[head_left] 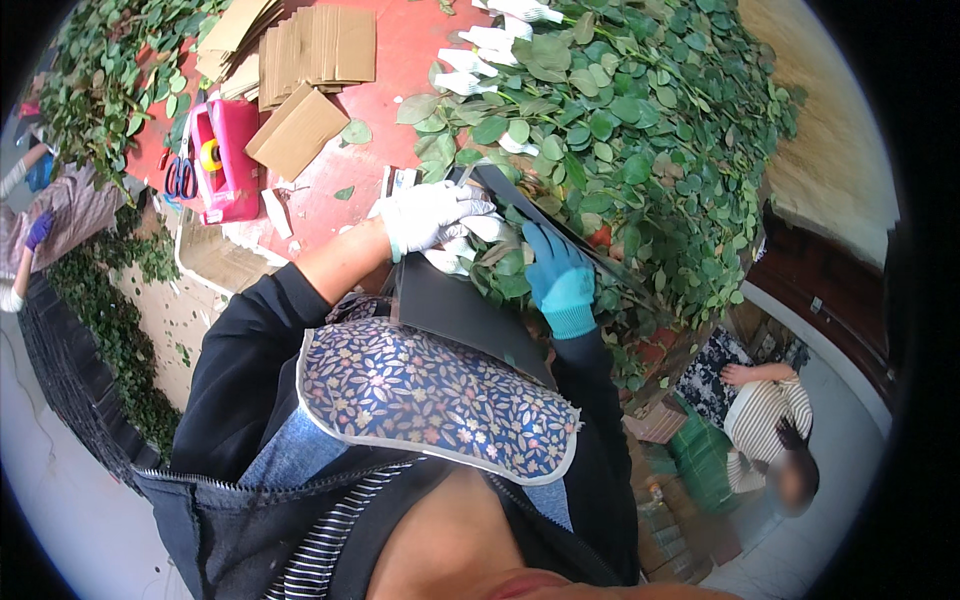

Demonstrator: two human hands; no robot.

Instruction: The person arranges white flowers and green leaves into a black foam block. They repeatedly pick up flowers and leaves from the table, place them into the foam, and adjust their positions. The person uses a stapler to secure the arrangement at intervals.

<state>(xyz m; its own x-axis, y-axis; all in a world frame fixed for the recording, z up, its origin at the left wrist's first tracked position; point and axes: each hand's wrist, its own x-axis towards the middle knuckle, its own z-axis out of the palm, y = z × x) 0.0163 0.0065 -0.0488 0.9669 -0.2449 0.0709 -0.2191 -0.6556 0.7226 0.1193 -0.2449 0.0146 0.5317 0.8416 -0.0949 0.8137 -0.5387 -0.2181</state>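
Observation:
My left hand (pixel 430 215), in a white glove, has its fingers curled around white-sleeved flower heads (pixel 455 255) at the top of a leafy bundle (pixel 500 270). My right hand (pixel 555 275), in a teal glove, rests on the bundle's right side with fingers extended and slightly apart. The bundle lies within a dark folded sheet (pixel 460 310) above my blue floral apron (pixel 420 390). Part of the stems is hidden by the sheet and hands.
A red table (pixel 380 120) holds heaped leafy stems (pixel 640 120) with white-tipped heads, cardboard pieces (pixel 315 60), blue-handled scissors (pixel 180 175) and a pink container (pixel 225 160) with tape. A co-worker's purple glove (pixel 38 230) is left; another person (pixel 765 420) is lower right.

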